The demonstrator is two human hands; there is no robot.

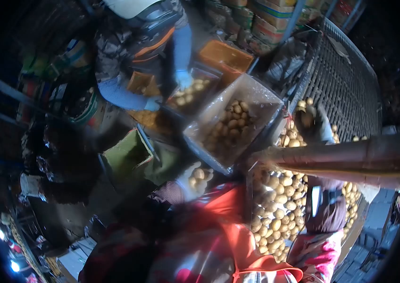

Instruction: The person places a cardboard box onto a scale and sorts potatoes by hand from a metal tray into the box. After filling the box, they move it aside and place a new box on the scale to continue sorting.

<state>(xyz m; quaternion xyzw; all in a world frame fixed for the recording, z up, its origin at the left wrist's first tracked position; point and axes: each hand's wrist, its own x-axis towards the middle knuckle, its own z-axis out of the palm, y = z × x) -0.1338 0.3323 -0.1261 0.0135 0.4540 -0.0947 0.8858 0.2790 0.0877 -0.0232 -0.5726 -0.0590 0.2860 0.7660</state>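
Note:
My left hand (191,183), in a pale glove, is curled around a few small round potatoes (199,174). It is below the plastic-lined box (266,107), which holds a heap of potatoes. My right arm passes beneath a thick brown beam (337,158). Beyond the beam my gloved right hand (323,123) is among loose potatoes (292,137) at the foot of a slatted rack. A dark brown patch lies beside its fingers; blur and shadow hide whether they grip anything. More potatoes (278,212) cover the sorting surface under the beam.
Across from me a co-worker in blue sleeves and gloves (183,79) has one hand in a crate of potatoes (188,96). An orange crate (226,55) and a green-lined box (127,153) stand nearby. The slatted rack (344,80) rises at right; stacked cartons (273,23) stand behind.

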